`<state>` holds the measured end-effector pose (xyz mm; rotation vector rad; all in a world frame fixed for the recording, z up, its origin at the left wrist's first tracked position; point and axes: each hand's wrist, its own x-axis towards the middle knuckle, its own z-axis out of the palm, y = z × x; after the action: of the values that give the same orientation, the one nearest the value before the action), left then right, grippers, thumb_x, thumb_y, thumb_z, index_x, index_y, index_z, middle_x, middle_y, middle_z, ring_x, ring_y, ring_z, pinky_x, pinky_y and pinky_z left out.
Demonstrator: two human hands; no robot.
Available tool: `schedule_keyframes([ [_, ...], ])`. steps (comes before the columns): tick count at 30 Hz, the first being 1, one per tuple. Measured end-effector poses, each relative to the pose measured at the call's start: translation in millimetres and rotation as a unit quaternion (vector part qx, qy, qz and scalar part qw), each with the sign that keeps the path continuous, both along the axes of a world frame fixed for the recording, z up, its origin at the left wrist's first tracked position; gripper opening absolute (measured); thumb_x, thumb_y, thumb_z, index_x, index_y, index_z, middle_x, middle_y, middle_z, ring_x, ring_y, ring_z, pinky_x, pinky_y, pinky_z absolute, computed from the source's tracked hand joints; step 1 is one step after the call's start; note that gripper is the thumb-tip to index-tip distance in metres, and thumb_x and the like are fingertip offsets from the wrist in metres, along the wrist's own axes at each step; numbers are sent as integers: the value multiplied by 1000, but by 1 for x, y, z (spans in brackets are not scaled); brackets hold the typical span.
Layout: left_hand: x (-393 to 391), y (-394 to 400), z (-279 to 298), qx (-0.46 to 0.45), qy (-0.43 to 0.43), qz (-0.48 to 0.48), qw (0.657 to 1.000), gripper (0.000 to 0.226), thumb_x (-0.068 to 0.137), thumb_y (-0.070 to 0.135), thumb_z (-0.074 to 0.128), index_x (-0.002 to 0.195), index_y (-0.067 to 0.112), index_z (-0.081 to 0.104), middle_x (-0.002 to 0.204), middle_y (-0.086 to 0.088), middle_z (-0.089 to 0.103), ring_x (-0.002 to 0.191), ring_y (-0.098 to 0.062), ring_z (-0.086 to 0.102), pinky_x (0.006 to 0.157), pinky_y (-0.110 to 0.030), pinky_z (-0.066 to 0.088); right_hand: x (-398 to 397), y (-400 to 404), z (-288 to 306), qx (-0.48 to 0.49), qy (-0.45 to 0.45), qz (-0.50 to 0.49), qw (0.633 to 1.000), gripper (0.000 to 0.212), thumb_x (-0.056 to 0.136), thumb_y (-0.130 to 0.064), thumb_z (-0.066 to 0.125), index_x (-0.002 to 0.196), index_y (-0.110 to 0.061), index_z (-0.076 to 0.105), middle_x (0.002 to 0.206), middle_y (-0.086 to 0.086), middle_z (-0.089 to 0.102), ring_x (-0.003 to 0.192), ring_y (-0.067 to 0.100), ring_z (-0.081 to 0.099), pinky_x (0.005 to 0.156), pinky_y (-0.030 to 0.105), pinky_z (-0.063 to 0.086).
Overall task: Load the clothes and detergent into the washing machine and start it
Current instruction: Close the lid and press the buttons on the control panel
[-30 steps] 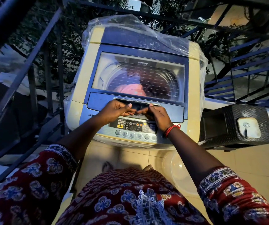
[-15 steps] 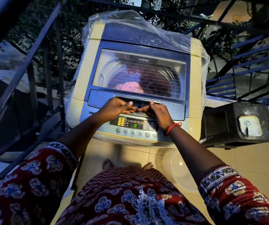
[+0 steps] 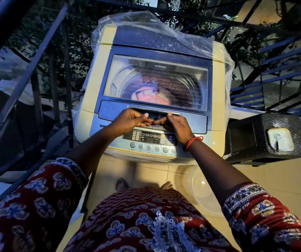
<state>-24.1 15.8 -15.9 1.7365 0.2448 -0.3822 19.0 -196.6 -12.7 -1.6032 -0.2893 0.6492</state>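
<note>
- Head view: the washing machine (image 3: 95, 99) stands hemmed by a dark railing (image 3: 37, 57) on the left and a black woven box (image 3: 251, 142) touching its right side; pale tiled floor (image 3: 282, 179) lies free to the right.
- Its glass lid (image 3: 155, 82) is down, with clothes (image 3: 151, 97) visible in the drum beneath.
- Both hands sit at the lid's front handle recess (image 3: 155, 113), above the control panel (image 3: 151, 140).
- Left hand (image 3: 129, 120) has fingers curled, tips at the recess edge.
- Right hand (image 3: 178, 125) likewise curls there.
- Whether either truly grips the edge, I cannot tell.
</note>
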Motion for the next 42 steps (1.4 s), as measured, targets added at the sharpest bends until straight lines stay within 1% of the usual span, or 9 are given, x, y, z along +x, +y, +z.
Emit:
schedule_keyframes([
  [5, 0, -1, 1, 4, -1, -1, 1000, 34, 92, 30, 58, 98, -2, 72, 101, -19, 73, 96, -29, 71, 95, -53, 51, -1, 0, -1, 0, 2, -3, 1000, 47, 105, -17, 30, 97, 5, 70, 99, 15, 71, 90, 7, 69, 82, 14, 47],
  [8, -1, 0, 2, 4, 2, -8, 1000, 44, 86, 41, 60, 98, 1, 73, 100, -16, 74, 96, -28, 71, 95, -55, 50, -1, 0, -1, -1, -2, -2, 1000, 47, 105, -19, 30, 96, 2, 71, 99, 15, 71, 91, 9, 69, 82, 16, 47],
  [10, -2, 1, 1, 1, 2, -9, 1000, 52, 81, 50, 62, 96, 2, 73, 99, -16, 74, 96, -28, 71, 95, -56, 50, -1, 0, 0, -1, -1, -2, 1000, 47, 105, -17, 30, 97, 4, 70, 99, 16, 71, 89, 6, 68, 81, 15, 47],
  [16, -2, 2, 1, -3, 1, -14, 1000, 55, 77, 57, 63, 94, 6, 74, 98, -15, 75, 96, -30, 71, 94, -58, 49, -1, 0, 1, -4, -6, -5, 1000, 46, 105, -17, 30, 98, 5, 70, 99, 14, 71, 88, 5, 68, 80, 14, 47],
  [21, -2, 1, 3, 5, 0, -12, 1000, 46, 83, 48, 61, 95, 5, 74, 97, -14, 75, 95, -28, 71, 94, -58, 49, -1, 0, -1, -9, -13, -3, 1000, 46, 105, -17, 30, 97, 4, 71, 98, 12, 71, 91, 7, 69, 83, 15, 47],
  [26, -1, -3, 5, 5, -2, -1, 1000, 33, 93, 27, 57, 98, -3, 71, 99, -18, 73, 96, -28, 71, 95, -53, 51, -1, 0, -3, -9, -15, -5, 1000, 46, 104, -21, 33, 96, 1, 72, 97, 12, 72, 92, 11, 69, 85, 17, 48],
  [32, -2, -1, 4, -6, -5, -6, 1000, 46, 81, 47, 61, 94, 5, 74, 98, -17, 74, 96, -28, 71, 95, -55, 51, -1, -1, 0, -4, -26, -3, 1000, 45, 104, -21, 33, 94, -3, 73, 96, 8, 73, 91, 9, 69, 84, 16, 46],
  [39, -2, 2, 4, 15, -5, -20, 1000, 49, 81, 53, 61, 93, 8, 75, 97, -12, 75, 95, -28, 72, 93, -57, 50, -1, -1, -2, -3, -25, -3, 1000, 46, 104, -23, 33, 96, -1, 72, 97, 10, 73, 93, 12, 69, 84, 16, 47],
  [42, -2, 1, 6, 15, -6, -17, 1000, 45, 82, 47, 61, 94, 6, 75, 97, -13, 75, 94, -28, 72, 93, -56, 51, -1, -1, -2, 0, -20, -4, 1000, 46, 104, -22, 33, 97, 2, 72, 97, 11, 73, 92, 11, 69, 83, 15, 47],
])
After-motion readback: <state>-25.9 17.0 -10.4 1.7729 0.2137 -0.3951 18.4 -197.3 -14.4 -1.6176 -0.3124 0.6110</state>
